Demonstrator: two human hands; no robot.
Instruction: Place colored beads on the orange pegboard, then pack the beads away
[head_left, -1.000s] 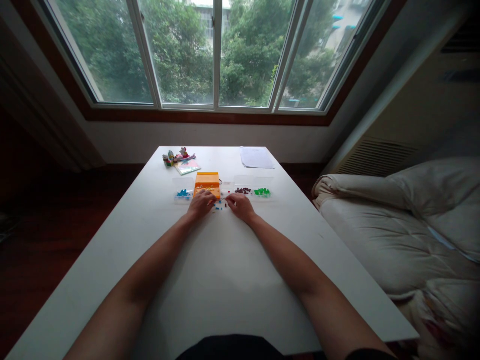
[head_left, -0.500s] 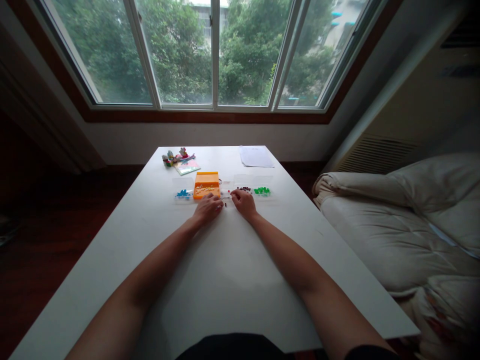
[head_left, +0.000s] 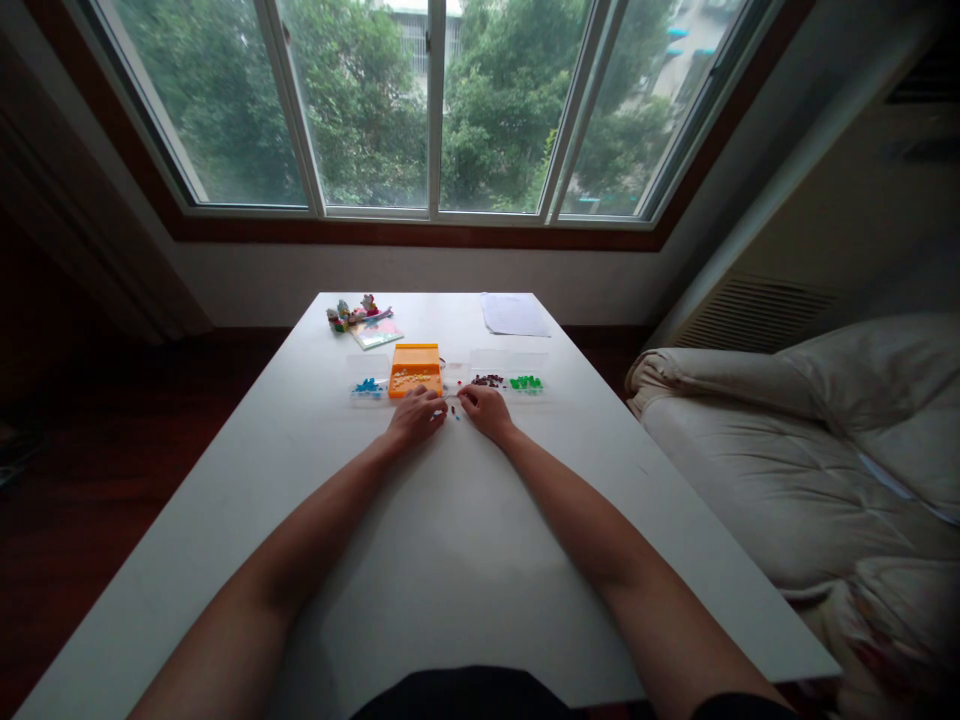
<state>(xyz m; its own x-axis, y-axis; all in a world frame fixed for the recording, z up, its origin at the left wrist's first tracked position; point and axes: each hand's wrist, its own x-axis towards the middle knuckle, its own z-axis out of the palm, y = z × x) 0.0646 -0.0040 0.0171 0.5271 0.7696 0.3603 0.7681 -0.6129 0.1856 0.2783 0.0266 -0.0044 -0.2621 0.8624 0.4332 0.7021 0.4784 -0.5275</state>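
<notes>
Both my arms reach far across the white table (head_left: 450, 560). My left hand (head_left: 415, 417) rests knuckles-up just in front of an orange tray (head_left: 414, 368) that holds small pale pieces. My right hand (head_left: 486, 410) lies beside it, fingers curled towards the left hand. Between the two hands lie a few tiny loose pieces (head_left: 454, 411), red and blue. The fingertips of both hands seem pinched on something too small to make out. Clear boxes flank the tray: blue pieces (head_left: 367, 386) on the left, dark red pieces (head_left: 488, 380) and green pieces (head_left: 525, 382) on the right.
At the far left of the table stand a small colourful model (head_left: 349, 312) and a booklet (head_left: 376, 333). A white sheet of paper (head_left: 513, 314) lies at the far right. A bed with a white quilt (head_left: 810, 450) stands to the right of the table.
My left hand has slid a little right, off the tray's front corner. My right hand went forward towards the dark red pieces, then drew back slightly.
</notes>
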